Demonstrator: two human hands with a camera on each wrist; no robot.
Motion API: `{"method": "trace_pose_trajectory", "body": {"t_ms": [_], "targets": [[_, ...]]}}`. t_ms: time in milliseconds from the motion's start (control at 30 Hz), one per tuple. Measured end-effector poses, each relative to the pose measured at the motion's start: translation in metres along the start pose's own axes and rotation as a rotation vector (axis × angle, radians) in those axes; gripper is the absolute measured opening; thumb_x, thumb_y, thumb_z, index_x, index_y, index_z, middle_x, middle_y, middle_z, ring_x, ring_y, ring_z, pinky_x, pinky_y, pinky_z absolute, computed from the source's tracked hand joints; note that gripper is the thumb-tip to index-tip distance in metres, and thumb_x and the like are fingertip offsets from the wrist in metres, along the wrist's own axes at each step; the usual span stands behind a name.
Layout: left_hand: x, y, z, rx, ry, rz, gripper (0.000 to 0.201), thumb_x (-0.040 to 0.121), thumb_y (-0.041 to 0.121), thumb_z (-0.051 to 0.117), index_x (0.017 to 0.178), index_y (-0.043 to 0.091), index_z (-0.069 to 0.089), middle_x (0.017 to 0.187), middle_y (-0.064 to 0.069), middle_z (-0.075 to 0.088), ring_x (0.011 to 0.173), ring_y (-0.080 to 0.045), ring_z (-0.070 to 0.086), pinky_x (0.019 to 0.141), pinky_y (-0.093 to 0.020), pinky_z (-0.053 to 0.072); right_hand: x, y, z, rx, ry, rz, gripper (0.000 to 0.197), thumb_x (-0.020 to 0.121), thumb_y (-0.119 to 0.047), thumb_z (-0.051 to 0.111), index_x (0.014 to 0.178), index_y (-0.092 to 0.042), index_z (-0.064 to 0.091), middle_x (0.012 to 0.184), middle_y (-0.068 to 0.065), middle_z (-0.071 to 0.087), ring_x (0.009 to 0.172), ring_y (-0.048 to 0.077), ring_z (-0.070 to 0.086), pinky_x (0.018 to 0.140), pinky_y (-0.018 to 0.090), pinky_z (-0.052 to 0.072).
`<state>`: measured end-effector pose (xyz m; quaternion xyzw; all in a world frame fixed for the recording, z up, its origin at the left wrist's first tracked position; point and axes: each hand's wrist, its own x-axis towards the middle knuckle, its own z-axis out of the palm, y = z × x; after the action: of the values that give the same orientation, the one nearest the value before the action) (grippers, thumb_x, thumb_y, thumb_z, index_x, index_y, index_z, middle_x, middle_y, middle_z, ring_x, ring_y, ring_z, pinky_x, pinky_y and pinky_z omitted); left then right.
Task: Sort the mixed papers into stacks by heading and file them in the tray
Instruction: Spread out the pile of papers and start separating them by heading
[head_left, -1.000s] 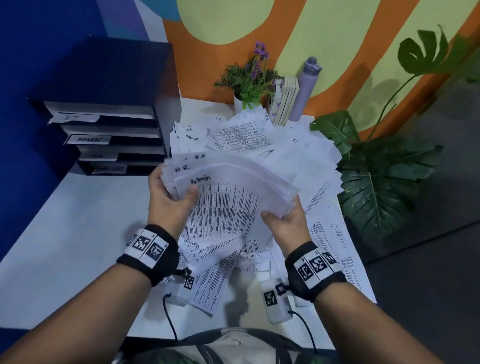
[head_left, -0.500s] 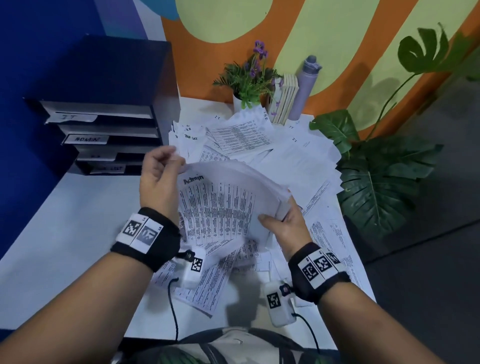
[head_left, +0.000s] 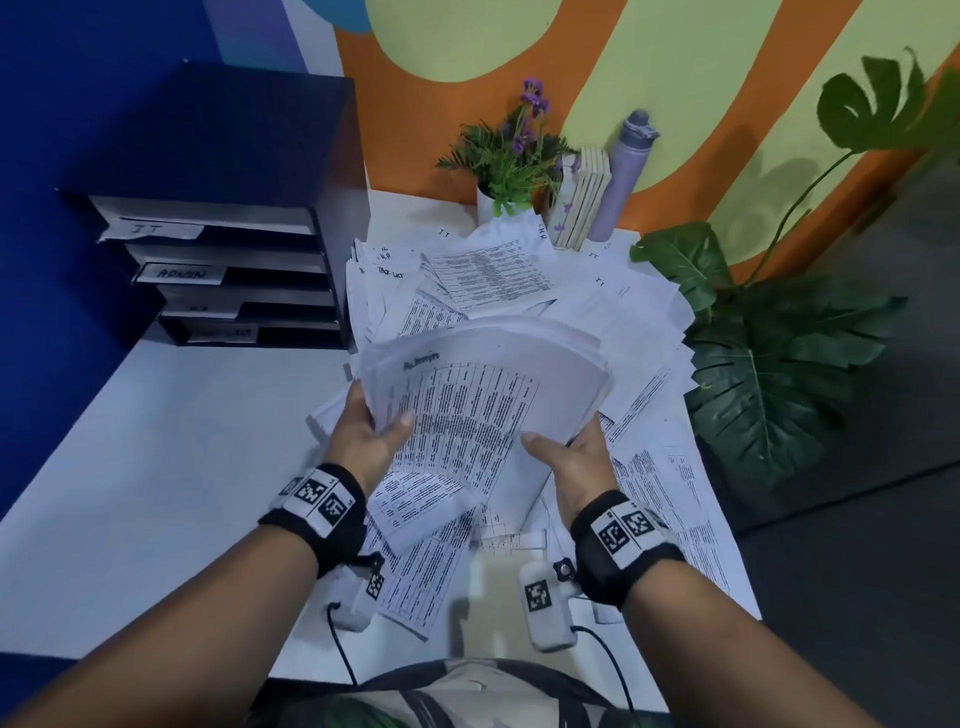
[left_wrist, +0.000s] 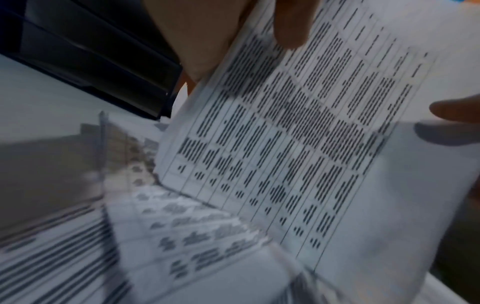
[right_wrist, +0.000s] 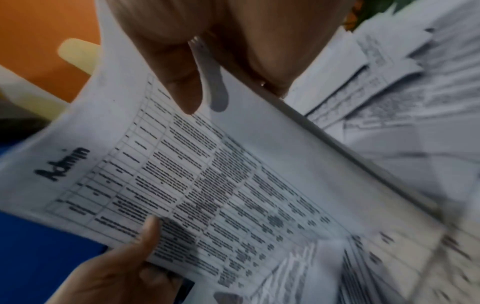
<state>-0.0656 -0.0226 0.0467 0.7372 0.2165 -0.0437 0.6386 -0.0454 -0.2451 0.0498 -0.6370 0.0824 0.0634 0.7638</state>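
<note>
A thick bundle of white papers (head_left: 483, 395) is held up over the table between both hands. Its top sheet is headed "Admin" (right_wrist: 62, 164) above a printed table. My left hand (head_left: 369, 431) grips the bundle's left edge, thumb on top. My right hand (head_left: 566, 457) grips the lower right corner, thumb on the sheet (right_wrist: 182, 88). In the left wrist view the bundle (left_wrist: 298, 133) fills the right half. Loose mixed papers (head_left: 467, 280) headed IT, HR and Task List lie spread beneath. The black filing tray (head_left: 234, 260) with labelled slots stands at the far left.
A potted purple flower plant (head_left: 511, 156), upright books (head_left: 584, 197) and a grey bottle (head_left: 626, 171) stand at the table's back edge. A large leafy plant (head_left: 769, 364) stands off the right edge. The white table (head_left: 156, 467) shows bare at the left.
My left hand lifted off the bundle half a second ago and has come back down to grip its left edge. The "HR" sheet on top a second ago is gone; "Admin" is on top.
</note>
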Motion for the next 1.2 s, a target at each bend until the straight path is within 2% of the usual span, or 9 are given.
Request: {"method": "trace_pose_trajectory", "body": {"t_ms": [133, 233, 367, 533, 633, 733, 867, 1033, 1200], "targets": [[0.0, -0.017, 0.004, 0.224, -0.067, -0.046, 0.061, 0.099, 0.021, 0.05, 0.151, 0.024, 0.018, 0.15, -0.006, 0.039, 0.137, -0.029, 0.037, 0.11, -0.04, 0.028, -0.003, 0.016, 0.006, -0.071, 0.03, 0.095, 0.036, 0.088, 0.001, 0.063, 0.114, -0.023, 0.057, 0.109, 0.008, 0.068, 0.106, 0.03, 0.063, 0.082, 0.033, 0.052], [0.003, -0.015, -0.001, 0.126, 0.046, -0.027, 0.045, 0.098, 0.014, 0.05, 0.142, 0.022, 0.04, 0.126, -0.001, 0.058, 0.122, -0.028, 0.052, 0.103, -0.04, 0.038, 0.0, 0.008, 0.011, -0.11, 0.042, 0.045, 0.035, 0.087, -0.003, 0.065, 0.114, -0.025, 0.059, 0.107, 0.004, 0.07, 0.102, 0.025, 0.065, 0.087, 0.039, 0.053], [0.003, -0.003, -0.031, 0.037, 0.171, 0.085, 0.029, 0.09, 0.018, 0.066, 0.116, 0.023, 0.054, 0.104, 0.01, 0.064, 0.097, -0.01, 0.062, 0.085, -0.033, 0.05, 0.013, -0.011, 0.024, -0.018, 0.074, -0.004, 0.042, 0.083, 0.001, 0.069, 0.116, -0.023, 0.06, 0.105, 0.001, 0.071, 0.099, 0.022, 0.067, 0.084, 0.04, 0.054], [-0.008, -0.022, -0.077, -0.192, 0.126, -0.128, 0.021, 0.092, 0.013, 0.063, 0.111, 0.02, 0.057, 0.102, -0.004, 0.068, 0.082, -0.025, 0.067, 0.07, -0.035, 0.059, 0.025, -0.01, 0.06, 0.119, 0.06, 0.059, 0.048, 0.083, 0.005, 0.068, 0.127, -0.007, 0.054, 0.114, 0.008, 0.07, 0.109, 0.027, 0.065, 0.099, 0.047, 0.048], [-0.014, -0.043, -0.103, -0.184, 0.228, -0.117, 0.018, 0.094, 0.006, 0.058, 0.111, 0.013, 0.059, 0.099, -0.01, 0.069, 0.077, -0.026, 0.067, 0.059, -0.031, 0.057, 0.025, 0.003, 0.087, -0.084, -0.037, 0.05, 0.038, 0.084, -0.003, 0.07, 0.119, -0.016, 0.059, 0.11, 0.001, 0.071, 0.103, 0.023, 0.068, 0.09, 0.043, 0.054], [-0.015, -0.067, -0.141, -0.126, 0.411, -0.151, 0.013, 0.094, 0.006, 0.059, 0.106, 0.011, 0.061, 0.096, -0.013, 0.068, 0.075, -0.026, 0.067, 0.056, -0.028, 0.055, 0.025, 0.013, 0.106, -0.263, -0.069, 0.063, 0.022, 0.089, -0.002, 0.061, 0.102, -0.02, 0.059, 0.088, -0.001, 0.06, 0.076, 0.025, 0.066, 0.067, 0.038, 0.059], [-0.019, -0.101, -0.195, -0.001, 0.589, -0.237, 0.013, 0.094, 0.009, 0.059, 0.108, 0.009, 0.059, 0.096, -0.014, 0.065, 0.066, -0.026, 0.064, 0.047, -0.022, 0.055, 0.019, 0.017, 0.113, -0.327, -0.139, 0.143, 0.031, 0.093, 0.009, 0.05, 0.113, -0.013, 0.056, 0.083, 0.004, 0.052, 0.066, 0.02, 0.066, 0.061, 0.034, 0.06], [-0.02, -0.144, -0.253, 0.264, 0.625, -0.383, 0.014, 0.092, 0.021, 0.06, 0.104, 0.013, 0.058, 0.1, -0.014, 0.066, 0.079, -0.031, 0.066, 0.08, -0.043, 0.056, 0.014, 0.032, 0.107, -0.434, -0.193, 0.191, 0.023, 0.094, 0.002, 0.051, 0.111, -0.01, 0.059, 0.086, 0.003, 0.056, 0.07, 0.018, 0.066, 0.067, 0.037, 0.061], [-0.007, -0.152, -0.265, 0.489, 0.597, -0.512, 0.067, 0.087, 0.027, 0.067, 0.145, 0.016, 0.034, 0.146, -0.019, 0.039, 0.128, -0.041, 0.043, 0.104, -0.053, 0.04, 0.012, 0.045, 0.093, -0.588, -0.198, 0.211, 0.019, 0.093, -0.003, 0.054, 0.103, -0.017, 0.062, 0.089, 0.001, 0.061, 0.076, 0.017, 0.067, 0.074, 0.04, 0.06]]}}
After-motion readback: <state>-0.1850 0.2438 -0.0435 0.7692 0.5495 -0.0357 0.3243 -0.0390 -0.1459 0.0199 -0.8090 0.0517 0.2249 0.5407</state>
